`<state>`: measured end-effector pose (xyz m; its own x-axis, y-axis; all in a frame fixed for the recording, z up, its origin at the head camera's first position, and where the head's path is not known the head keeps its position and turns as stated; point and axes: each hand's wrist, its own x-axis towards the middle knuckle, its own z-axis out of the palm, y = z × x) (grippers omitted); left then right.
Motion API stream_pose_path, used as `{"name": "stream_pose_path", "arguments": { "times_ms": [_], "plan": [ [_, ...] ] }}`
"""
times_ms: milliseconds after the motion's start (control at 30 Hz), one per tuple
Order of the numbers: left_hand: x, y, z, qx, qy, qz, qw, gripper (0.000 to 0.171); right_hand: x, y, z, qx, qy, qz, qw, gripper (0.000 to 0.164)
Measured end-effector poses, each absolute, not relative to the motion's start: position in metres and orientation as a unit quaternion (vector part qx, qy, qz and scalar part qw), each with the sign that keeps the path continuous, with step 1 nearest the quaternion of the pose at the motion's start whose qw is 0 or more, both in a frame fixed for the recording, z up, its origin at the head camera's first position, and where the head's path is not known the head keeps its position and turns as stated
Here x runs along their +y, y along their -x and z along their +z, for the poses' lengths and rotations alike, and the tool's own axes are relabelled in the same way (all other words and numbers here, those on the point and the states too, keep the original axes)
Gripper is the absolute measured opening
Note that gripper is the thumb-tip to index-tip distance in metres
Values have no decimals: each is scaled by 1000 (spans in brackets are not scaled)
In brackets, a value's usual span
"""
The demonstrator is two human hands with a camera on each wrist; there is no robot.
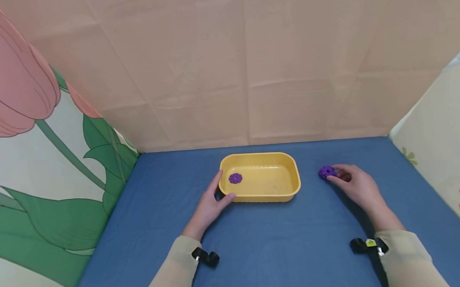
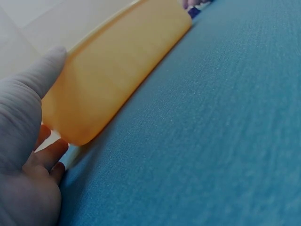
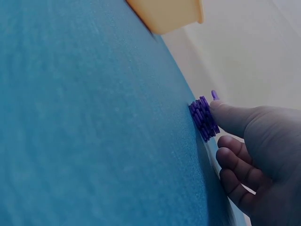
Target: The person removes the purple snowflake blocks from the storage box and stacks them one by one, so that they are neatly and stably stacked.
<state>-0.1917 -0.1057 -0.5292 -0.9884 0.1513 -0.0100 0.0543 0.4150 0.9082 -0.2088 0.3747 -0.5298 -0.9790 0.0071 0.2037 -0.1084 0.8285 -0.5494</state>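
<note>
A: Fingers [image 3: 225,115] of my right hand [image 1: 358,185] pinch the top of the disc stack [image 1: 326,172], which sits on the blue cloth [image 1: 294,242] right of the tray [image 1: 289,196]. My left hand [image 1: 211,203] braces the tray's left end, thumb along its near wall.

B: Failure modes?

A: Probable: the stack splits under a shallow pinch and discs scatter. The tray could also slide if my left hand slackens.

B: Obscured items?

A: Disc count is unreadable. The single disc [image 1: 235,178] in the tray shows only in the head view. My left fingertips sit behind the tray's end.
</note>
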Motion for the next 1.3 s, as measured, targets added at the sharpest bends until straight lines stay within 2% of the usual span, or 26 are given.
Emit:
{"name": "stream_pose_path", "arguments": {
  "times_ms": [1300],
  "plan": [
    [-103,192,-530,842,-58,535,38,95,374,211,-531,-952,-12,299,70,56]
  ]
}}
